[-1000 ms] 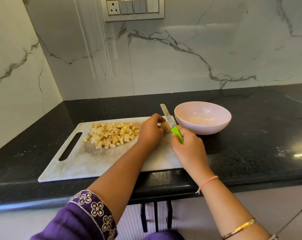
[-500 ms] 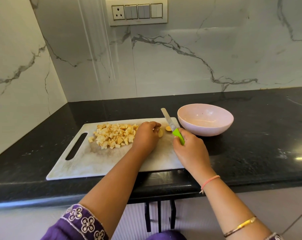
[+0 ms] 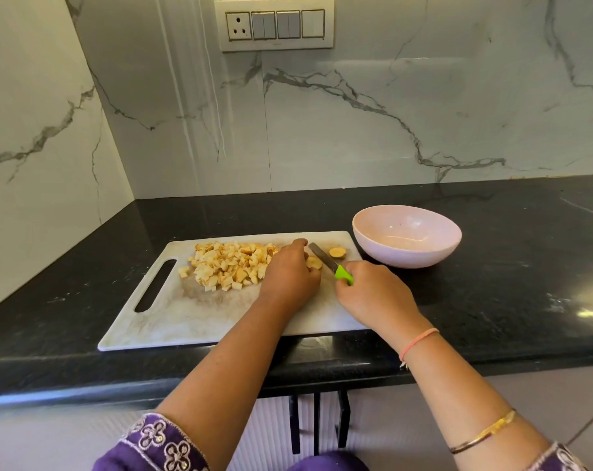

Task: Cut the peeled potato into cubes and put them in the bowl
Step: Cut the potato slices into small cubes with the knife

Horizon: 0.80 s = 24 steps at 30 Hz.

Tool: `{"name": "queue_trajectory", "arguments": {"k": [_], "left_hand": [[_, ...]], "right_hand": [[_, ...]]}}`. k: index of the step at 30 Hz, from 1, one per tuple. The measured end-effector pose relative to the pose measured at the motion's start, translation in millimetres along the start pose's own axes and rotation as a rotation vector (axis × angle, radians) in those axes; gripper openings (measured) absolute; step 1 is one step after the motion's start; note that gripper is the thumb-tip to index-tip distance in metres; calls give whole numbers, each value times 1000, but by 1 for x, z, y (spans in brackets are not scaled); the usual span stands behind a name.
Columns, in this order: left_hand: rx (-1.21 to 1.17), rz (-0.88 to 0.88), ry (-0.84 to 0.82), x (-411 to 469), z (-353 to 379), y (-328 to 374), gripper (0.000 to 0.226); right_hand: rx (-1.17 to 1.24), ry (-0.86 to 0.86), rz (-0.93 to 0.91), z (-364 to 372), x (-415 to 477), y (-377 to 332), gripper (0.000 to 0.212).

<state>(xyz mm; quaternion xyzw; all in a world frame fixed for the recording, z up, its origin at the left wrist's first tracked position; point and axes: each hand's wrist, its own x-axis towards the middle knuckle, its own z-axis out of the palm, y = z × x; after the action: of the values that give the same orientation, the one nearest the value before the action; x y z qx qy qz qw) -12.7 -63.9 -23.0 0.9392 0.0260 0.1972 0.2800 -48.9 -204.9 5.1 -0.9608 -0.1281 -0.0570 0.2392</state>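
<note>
A white cutting board point(image 3: 200, 317) lies on the black counter. A pile of pale yellow potato cubes point(image 3: 232, 265) sits on its far middle. My left hand point(image 3: 290, 277) rests to the right of the pile, its fingertips holding down a potato piece point(image 3: 313, 263). My right hand point(image 3: 373, 294) grips a knife point(image 3: 325, 261) by its green handle, the blade lying flat-angled between that piece and a loose round potato slice point(image 3: 337, 252). A pink bowl point(image 3: 407, 253) stands off the board's right end; no cubes show inside it.
Marble walls close the back and the left side, forming a corner. A switch panel point(image 3: 276, 25) hangs on the back wall. The counter's front edge point(image 3: 152, 385) runs just below the board. Bare black counter point(image 3: 526, 266) stretches to the right of the bowl.
The knife blade has dropped lower and flatter onto the board. A round slice now lies apart on the blade's right. My left hand has shifted slightly toward the cube pile.
</note>
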Motion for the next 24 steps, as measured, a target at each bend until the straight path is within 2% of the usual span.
{"name": "queue_trajectory", "arguments": {"k": [5, 9, 12, 14, 21, 24], "left_hand": [[-29, -20, 10, 0, 2, 1, 47], [-31, -41, 26, 2, 2, -1, 43], [-21, -63, 34, 4, 3, -1, 40], [-17, -74, 33, 4, 3, -1, 39], [-25, -103, 24, 2, 4, 1, 39], [-27, -96, 28, 2, 4, 2, 39]], "right_hand": [[-108, -49, 5, -6, -1, -10, 23], [-216, -68, -32, -14, -3, -25, 11], [-256, -90, -70, -20, -6, -33, 10], [-271, -90, -80, -23, -10, -34, 7], [-360, -68, -113, -25, -31, -24, 14], [-364, -53, -129, -28, -39, -24, 9]]}}
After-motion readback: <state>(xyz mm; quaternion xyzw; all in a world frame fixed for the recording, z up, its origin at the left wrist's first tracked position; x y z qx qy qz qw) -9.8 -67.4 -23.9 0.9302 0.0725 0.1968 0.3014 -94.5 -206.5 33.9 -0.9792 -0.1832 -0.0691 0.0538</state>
